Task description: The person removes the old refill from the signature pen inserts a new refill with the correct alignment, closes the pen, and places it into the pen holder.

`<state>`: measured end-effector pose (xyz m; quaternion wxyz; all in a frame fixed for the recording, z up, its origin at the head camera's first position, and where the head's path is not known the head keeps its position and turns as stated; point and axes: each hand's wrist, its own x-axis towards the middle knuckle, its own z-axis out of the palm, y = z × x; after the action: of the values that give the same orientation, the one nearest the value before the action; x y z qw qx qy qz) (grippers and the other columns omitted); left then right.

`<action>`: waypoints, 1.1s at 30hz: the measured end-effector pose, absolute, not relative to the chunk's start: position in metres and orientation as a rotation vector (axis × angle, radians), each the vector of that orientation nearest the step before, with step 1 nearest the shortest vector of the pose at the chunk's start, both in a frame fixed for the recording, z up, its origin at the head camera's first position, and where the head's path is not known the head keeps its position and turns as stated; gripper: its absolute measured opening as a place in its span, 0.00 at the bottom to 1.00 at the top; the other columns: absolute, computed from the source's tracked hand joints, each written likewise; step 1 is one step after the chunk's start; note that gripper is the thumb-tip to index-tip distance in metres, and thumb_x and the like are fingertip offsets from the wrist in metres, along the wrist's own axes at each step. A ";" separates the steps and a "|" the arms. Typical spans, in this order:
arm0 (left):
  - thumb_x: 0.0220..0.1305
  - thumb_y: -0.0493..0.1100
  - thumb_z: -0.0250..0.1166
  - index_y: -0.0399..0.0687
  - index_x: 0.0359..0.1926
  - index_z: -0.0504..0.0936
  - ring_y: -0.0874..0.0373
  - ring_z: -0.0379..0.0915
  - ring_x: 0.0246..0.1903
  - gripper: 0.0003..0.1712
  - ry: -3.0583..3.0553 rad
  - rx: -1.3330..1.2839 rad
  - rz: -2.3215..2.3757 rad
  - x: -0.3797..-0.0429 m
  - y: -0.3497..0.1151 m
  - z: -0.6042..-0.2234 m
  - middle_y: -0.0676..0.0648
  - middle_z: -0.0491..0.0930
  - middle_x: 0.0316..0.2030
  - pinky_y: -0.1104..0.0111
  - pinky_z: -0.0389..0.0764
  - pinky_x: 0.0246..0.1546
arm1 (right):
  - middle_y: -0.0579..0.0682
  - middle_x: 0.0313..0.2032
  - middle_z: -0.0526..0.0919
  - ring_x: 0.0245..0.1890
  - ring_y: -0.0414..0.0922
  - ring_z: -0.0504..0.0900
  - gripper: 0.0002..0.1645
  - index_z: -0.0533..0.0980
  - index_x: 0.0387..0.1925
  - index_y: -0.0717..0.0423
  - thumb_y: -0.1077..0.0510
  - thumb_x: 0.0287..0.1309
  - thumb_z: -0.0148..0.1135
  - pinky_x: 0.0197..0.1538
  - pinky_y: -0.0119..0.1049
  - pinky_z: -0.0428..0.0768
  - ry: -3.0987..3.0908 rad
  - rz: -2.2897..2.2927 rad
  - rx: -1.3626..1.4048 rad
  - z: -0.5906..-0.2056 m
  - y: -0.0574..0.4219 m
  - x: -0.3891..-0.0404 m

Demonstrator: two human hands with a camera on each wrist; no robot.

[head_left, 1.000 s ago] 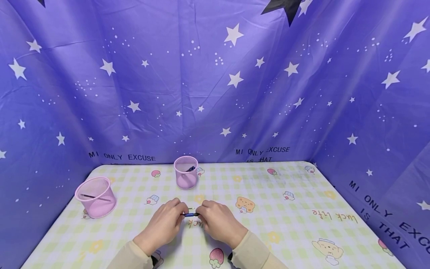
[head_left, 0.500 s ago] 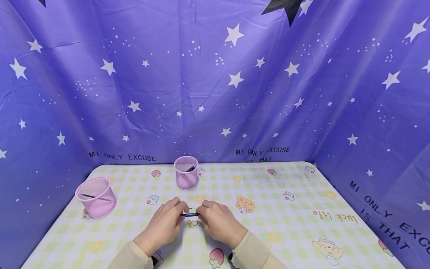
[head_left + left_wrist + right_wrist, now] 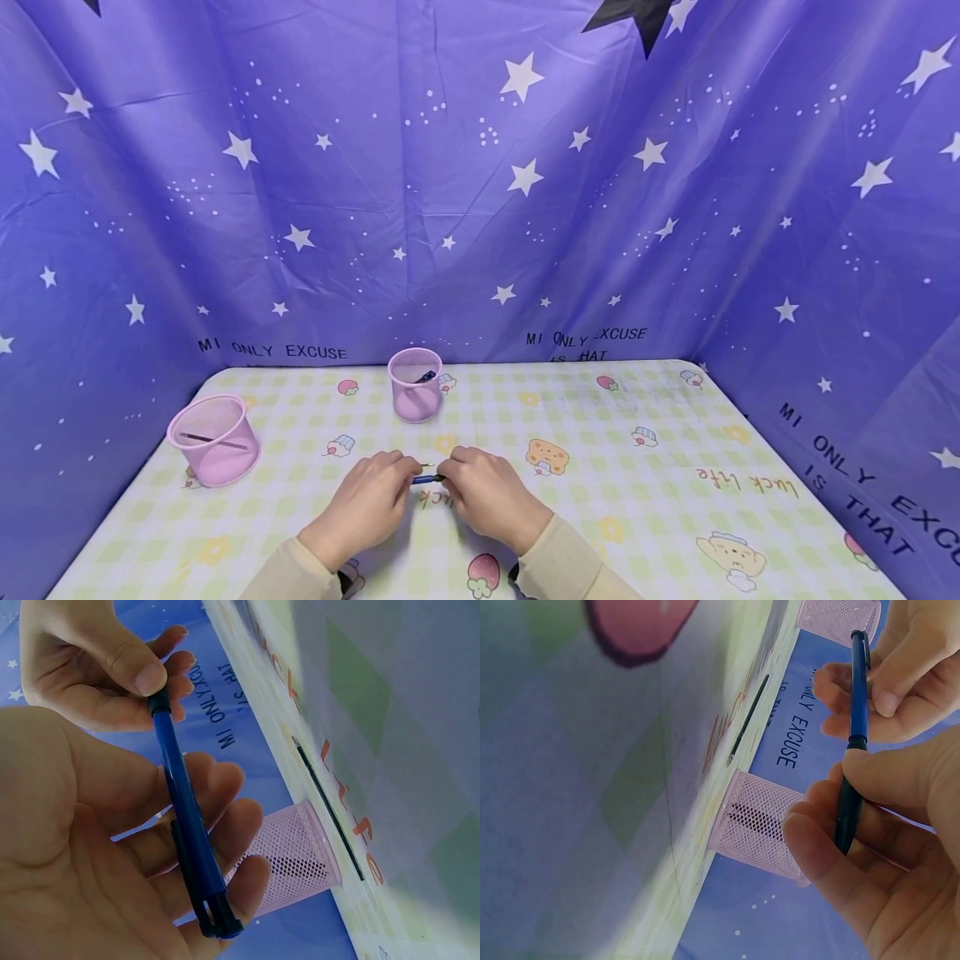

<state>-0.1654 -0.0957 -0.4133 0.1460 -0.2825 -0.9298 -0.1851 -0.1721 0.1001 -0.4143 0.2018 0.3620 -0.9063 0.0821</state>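
Observation:
Both hands hold a blue ballpoint pen (image 3: 426, 479) with a black clip and grip section, level and low over the tablecloth. My left hand (image 3: 370, 498) has its fingers curled loosely along the blue barrel, near the clip end in the left wrist view. With thumb and fingers, my right hand (image 3: 493, 493) pinches the black front section, as the right wrist view shows. A thin dark pen refill (image 3: 330, 814) with a metal tip lies on the table just beyond the hands. In the head view the left fingers hide most of this refill.
Two pink mesh pen cups stand on the table: one pen cup (image 3: 217, 454) at left with a dark stick-like item inside, another pen cup (image 3: 415, 404) at the back holding a dark blue item. Behind the checked tablecloth (image 3: 660, 492) hangs a purple starry curtain (image 3: 450, 192).
My left hand has shifted slightly to the right, closer to my right hand along the pen. The right hand, the refill and the cups stay where they were.

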 end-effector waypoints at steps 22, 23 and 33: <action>0.62 0.35 0.59 0.49 0.34 0.83 0.67 0.66 0.25 0.07 -2.732 -0.820 -0.547 -0.169 -0.098 -0.416 0.60 0.71 0.25 0.68 0.70 0.28 | 0.40 0.28 0.76 0.28 0.36 0.77 0.05 0.81 0.34 0.49 0.59 0.53 0.67 0.30 0.31 0.76 -2.532 0.227 1.012 -0.414 0.100 -0.172; 0.61 0.35 0.59 0.49 0.34 0.83 0.66 0.67 0.25 0.07 -2.729 -0.819 -0.546 -0.169 -0.098 -0.416 0.60 0.71 0.26 0.68 0.71 0.28 | 0.40 0.28 0.76 0.29 0.36 0.77 0.05 0.81 0.34 0.49 0.59 0.53 0.67 0.31 0.31 0.76 -2.536 0.229 1.011 -0.414 0.100 -0.172; 0.56 0.35 0.65 0.52 0.33 0.80 0.66 0.66 0.27 0.07 -2.648 -0.814 -0.542 -0.167 -0.098 -0.418 0.60 0.71 0.27 0.68 0.70 0.28 | 0.40 0.29 0.76 0.29 0.36 0.77 0.05 0.81 0.34 0.49 0.59 0.53 0.67 0.31 0.31 0.76 -2.555 0.231 1.005 -0.414 0.101 -0.173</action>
<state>-0.1674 -0.0982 -0.4177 0.1589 -0.2846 -0.9262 -0.1896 -0.1733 0.1006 -0.4144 0.1919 0.3581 -0.9100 0.0821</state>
